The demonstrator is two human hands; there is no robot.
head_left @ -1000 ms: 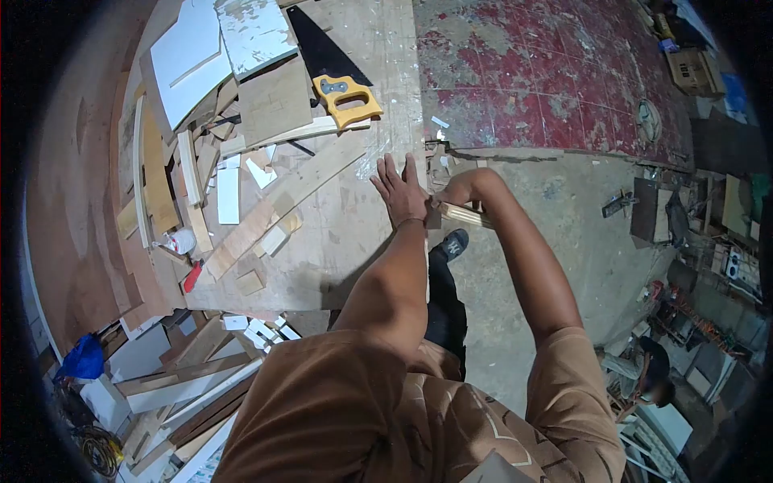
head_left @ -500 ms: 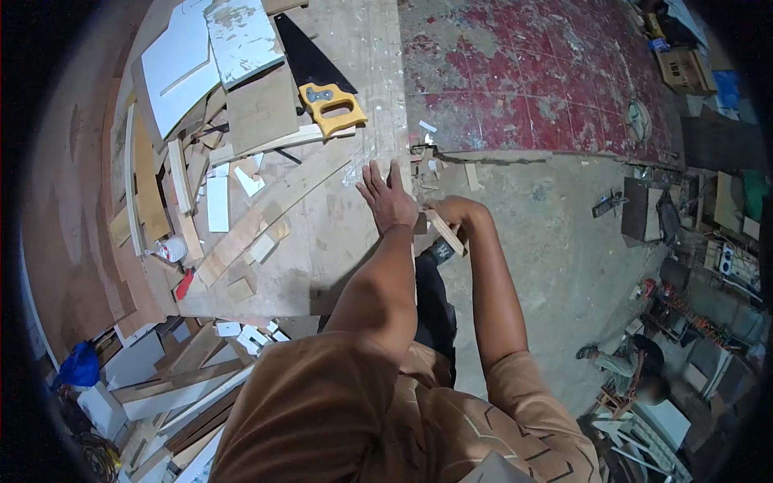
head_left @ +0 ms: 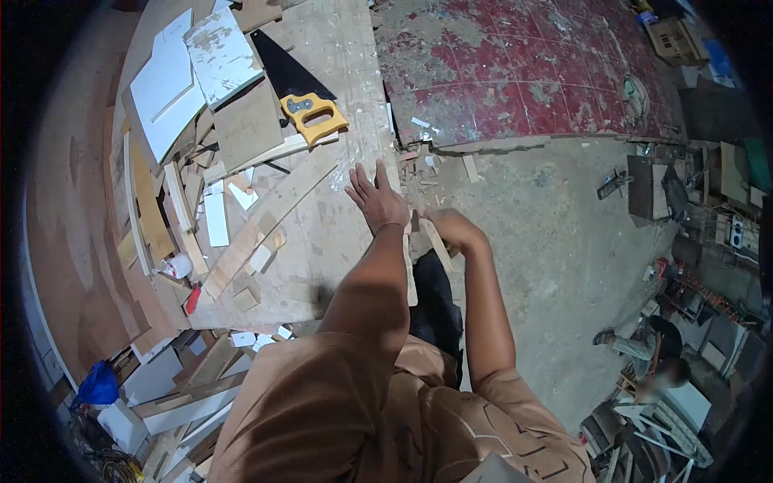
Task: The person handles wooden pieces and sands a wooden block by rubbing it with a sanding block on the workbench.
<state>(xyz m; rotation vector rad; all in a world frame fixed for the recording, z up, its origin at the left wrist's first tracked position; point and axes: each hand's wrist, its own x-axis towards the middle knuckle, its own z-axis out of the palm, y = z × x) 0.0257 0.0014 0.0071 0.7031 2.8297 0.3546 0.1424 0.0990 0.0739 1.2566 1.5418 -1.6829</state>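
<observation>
My left hand (head_left: 378, 201) lies flat on the right edge of the wooden workbench (head_left: 354, 189), fingers spread, holding nothing. Just beyond that edge, my right hand (head_left: 452, 229) is closed on a short wooden strip (head_left: 440, 248), which slants downward below the fingers. The right fingertips are blurred and partly hidden. Farther up the bench lies a handsaw (head_left: 316, 119) with a yellow handle and dark blade. A long wooden board (head_left: 270, 217) rests diagonally left of my left hand.
Wood offcuts and white panels (head_left: 173, 88) are piled on the bench's left. A white tub (head_left: 177, 266) stands near a red-handled tool (head_left: 192, 299). Right of the bench are concrete floor (head_left: 547, 233) and worn red tiles (head_left: 515, 72). A seated person (head_left: 656, 354) is at lower right.
The view has shifted slightly, so the bench and saw appear farther left. My right hand has moved a little, and the wooden strip hangs more steeply. My left hand stays flat on the bench.
</observation>
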